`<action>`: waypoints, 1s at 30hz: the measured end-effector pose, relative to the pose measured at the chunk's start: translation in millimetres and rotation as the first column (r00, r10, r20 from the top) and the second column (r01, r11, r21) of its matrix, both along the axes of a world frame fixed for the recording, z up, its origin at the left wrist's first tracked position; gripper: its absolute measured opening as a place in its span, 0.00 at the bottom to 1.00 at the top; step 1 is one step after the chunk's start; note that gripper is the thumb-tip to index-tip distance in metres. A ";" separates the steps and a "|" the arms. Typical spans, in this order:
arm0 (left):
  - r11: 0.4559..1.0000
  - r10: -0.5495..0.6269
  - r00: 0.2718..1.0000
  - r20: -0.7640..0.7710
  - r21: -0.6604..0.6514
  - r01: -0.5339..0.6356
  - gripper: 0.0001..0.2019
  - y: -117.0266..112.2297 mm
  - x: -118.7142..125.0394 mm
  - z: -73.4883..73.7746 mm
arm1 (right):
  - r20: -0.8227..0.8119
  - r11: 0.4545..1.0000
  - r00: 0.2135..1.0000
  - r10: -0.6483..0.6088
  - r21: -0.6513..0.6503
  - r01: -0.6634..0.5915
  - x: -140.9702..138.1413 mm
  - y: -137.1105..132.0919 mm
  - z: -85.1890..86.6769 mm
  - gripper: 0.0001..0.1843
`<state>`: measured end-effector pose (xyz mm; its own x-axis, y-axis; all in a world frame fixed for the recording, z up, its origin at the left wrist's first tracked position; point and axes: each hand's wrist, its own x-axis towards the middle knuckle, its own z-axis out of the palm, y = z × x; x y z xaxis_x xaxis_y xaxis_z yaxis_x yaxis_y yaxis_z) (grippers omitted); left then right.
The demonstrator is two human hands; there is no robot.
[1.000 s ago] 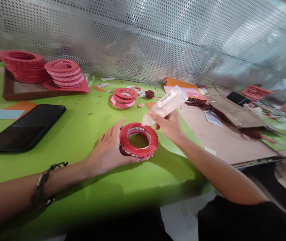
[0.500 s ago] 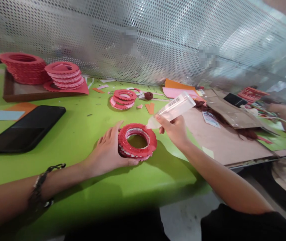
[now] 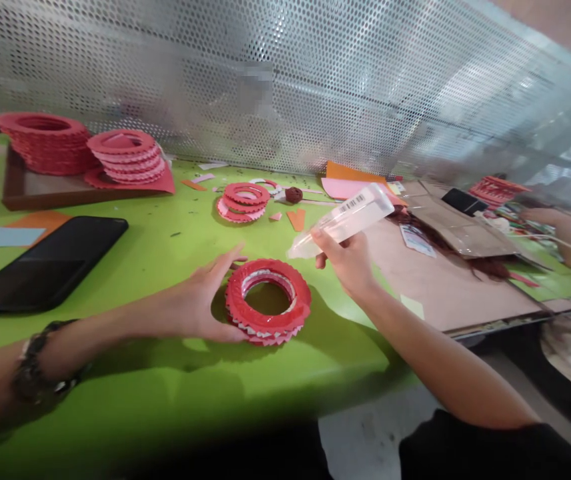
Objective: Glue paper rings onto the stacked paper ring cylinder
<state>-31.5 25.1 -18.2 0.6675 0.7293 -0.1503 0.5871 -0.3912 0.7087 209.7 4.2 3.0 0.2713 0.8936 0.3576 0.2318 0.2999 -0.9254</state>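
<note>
A stack of red scalloped paper rings (image 3: 268, 301) lies on the green table (image 3: 175, 373) in front of me. My left hand (image 3: 203, 300) curls round its left side, thumb and fingers touching the stack. My right hand (image 3: 348, 261) is closed on a clear glue bottle (image 3: 345, 219) with a barcode label. The bottle is tilted with its nozzle pointing down to the left, just above the far right edge of the rings and apart from them.
A black phone (image 3: 48, 263) lies at the left. Behind it a brown tray (image 3: 35, 193) holds two tall ring stacks (image 3: 83, 150). A small ring pile (image 3: 243, 199) sits mid-table. A brown board (image 3: 445, 283) with paper clutter lies right. Another person's arm (image 3: 563, 237) shows far right. Perforated metal screen behind.
The glue bottle has lifted up and to the right, off the rings. My left hand has slid a little lower along the stack's left side.
</note>
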 end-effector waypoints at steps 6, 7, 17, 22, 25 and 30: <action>0.992 0.092 0.990 0.111 -0.094 -0.082 0.67 -5.6 9.8 -4.5 | -0.023 0.994 0.994 0.103 -0.027 -0.104 -13.6 -0.5 0.2 0.25; 0.988 0.146 0.985 0.089 -0.061 -0.141 0.68 -8.7 12.9 -5.5 | -0.020 0.993 0.994 0.111 -0.029 -0.112 -14.9 0.0 -0.4 0.25; 0.969 0.244 0.968 -0.067 0.058 -0.240 0.61 -21.6 23.4 -1.2 | -0.008 0.964 0.964 0.265 -0.021 -0.265 -29.3 11.3 -7.6 0.18; 0.953 0.286 0.958 -0.017 0.110 -0.283 0.57 -17.9 12.4 -16.5 | 0.014 0.947 0.948 0.317 -0.048 -0.316 -33.5 15.5 -9.4 0.17; 0.951 0.276 0.961 0.033 0.136 -0.278 0.58 -13.9 8.4 -29.5 | 0.046 0.945 0.946 0.322 -0.072 -0.318 -33.0 15.5 -9.1 0.18; 0.955 0.247 0.968 0.051 0.153 -0.252 0.57 -11.1 10.5 -33.5 | 0.066 0.940 0.939 0.337 -0.081 -0.332 -33.5 13.9 -7.5 0.16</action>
